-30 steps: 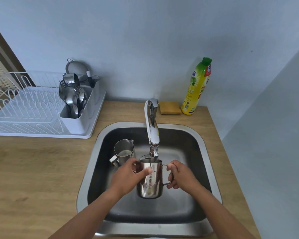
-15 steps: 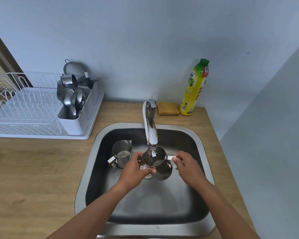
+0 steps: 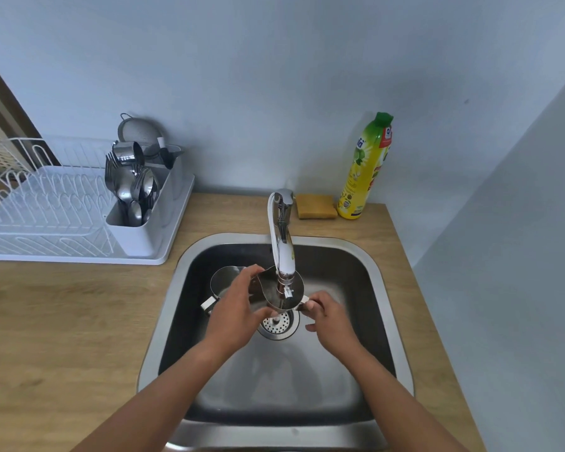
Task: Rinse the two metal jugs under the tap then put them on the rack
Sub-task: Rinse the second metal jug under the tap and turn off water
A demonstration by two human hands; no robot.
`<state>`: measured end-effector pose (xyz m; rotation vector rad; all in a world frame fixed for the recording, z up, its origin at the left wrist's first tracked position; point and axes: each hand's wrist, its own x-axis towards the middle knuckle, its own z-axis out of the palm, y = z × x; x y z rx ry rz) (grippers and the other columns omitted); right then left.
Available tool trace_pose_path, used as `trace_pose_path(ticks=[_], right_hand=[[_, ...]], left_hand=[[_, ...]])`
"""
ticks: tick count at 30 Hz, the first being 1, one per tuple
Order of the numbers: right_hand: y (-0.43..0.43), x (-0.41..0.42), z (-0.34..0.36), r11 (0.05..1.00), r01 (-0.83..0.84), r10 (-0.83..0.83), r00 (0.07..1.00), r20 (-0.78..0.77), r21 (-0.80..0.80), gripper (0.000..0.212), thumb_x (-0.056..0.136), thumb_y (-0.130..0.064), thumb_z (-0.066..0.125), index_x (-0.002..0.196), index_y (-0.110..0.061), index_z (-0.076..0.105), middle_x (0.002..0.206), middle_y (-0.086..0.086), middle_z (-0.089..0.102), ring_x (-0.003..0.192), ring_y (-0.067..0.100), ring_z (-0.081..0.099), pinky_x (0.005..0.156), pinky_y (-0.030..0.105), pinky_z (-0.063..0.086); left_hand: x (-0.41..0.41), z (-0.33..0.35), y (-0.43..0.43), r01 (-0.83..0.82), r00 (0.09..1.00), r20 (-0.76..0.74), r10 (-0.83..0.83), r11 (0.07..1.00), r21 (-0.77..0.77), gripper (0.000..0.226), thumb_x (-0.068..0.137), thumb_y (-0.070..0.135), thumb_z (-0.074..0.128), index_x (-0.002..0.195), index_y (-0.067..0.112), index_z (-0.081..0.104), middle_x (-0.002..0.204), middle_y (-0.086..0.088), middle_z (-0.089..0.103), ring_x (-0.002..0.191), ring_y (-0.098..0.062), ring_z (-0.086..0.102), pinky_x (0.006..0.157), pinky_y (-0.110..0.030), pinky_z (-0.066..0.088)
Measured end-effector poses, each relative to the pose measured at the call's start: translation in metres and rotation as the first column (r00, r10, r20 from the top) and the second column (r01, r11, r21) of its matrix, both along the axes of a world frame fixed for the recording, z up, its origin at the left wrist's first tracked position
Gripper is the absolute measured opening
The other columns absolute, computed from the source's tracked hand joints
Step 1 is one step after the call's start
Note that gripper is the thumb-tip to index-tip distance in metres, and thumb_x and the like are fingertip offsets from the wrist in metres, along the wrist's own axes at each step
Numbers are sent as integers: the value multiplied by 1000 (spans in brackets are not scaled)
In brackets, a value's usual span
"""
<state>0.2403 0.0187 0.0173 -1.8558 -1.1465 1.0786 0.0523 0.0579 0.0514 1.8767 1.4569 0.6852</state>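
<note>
Compared with before, the held jug [image 3: 276,290] is tipped further toward the camera under the tap [image 3: 282,243]; the left hand [image 3: 238,308] wraps its body, the right hand [image 3: 328,316] pinches its handle. The lower sink [image 3: 388,288] is free.

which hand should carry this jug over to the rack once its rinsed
Left, probably. The left hand already grips the body of the jug and is on the same side as the rack. The right hand only holds the handle.

Both forearms are bare, with no sleeves in view. The left hand [image 3: 234,308] and right hand [image 3: 331,318] wear nothing. The fingers [image 3: 317,303] carry no rings.
</note>
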Motion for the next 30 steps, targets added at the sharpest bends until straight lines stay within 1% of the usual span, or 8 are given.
trace_pose_path(ticks=[6,9,12,16,19,23,26,30], right_hand=[[-3,-13,-3,999,-11,2,988,-156,-53,22,103,-11,40,86,-18,53,104,10,69,95,14,69,67,25,56],[-6,-16,-5,996,-37,25,989,-143,-80,24,103,-12,37,86,-19,52,97,8,69,85,19,71,67,31,52],[-9,-17,-2,990,-64,48,991,-121,-127,23,104,-18,35,88,-19,51,92,7,67,79,26,73,61,31,50],[-13,-13,3,979,-97,89,995,-55,-178,21,104,-26,33,96,-18,51,85,6,64,71,27,73,54,31,52],[-14,-5,11,977,-93,94,996,1,-190,23,103,-30,34,98,-17,52,80,6,60,61,21,66,48,30,52],[-16,11,23,966,-123,141,988,63,-225,25,101,-37,38,95,-18,53,84,8,61,63,23,66,52,33,55],[-15,23,30,961,-122,159,978,135,-250,26,100,-42,42,92,-20,55,88,7,64,66,22,68,58,34,57],[-15,33,31,972,-96,137,974,183,-216,26,98,-40,47,85,-20,55,85,6,65,66,19,62,60,33,52]], left_hand=[[-8,4,-3,28,1000,-12,-27,999,32,81,69,26,87,135,30,42,112,20,49,103,0,48,88,-21,41],[-14,-3,-5,14,1000,-4,-15,1000,-22,80,70,34,85,136,34,41,118,17,53,108,-4,53,93,-26,46],[-17,-12,-5,-2,1000,8,3,990,-140,77,75,40,81,138,35,38,129,8,59,117,-15,60,97,-35,49],[-18,-22,-9,-6,997,69,26,962,-274,71,79,42,77,138,30,39,112,14,63,109,-12,63,98,-34,49],[-17,-32,-11,12,981,182,67,916,-401,61,77,44,78,127,33,46,110,12,67,107,-12,65,98,-41,53],[-6,-37,-19,91,932,344,114,845,-526,31,85,26,74,109,33,57,109,2,70,106,-19,66,88,-39,58],[4,-40,-25,126,898,412,154,808,-576,31,88,16,71,112,25,55,114,-3,69,113,-23,64,92,-39,55],[15,-40,-25,162,882,452,138,811,-563,40,85,0,71,114,19,50,114,2,66,104,-5,63,81,-17,53]])
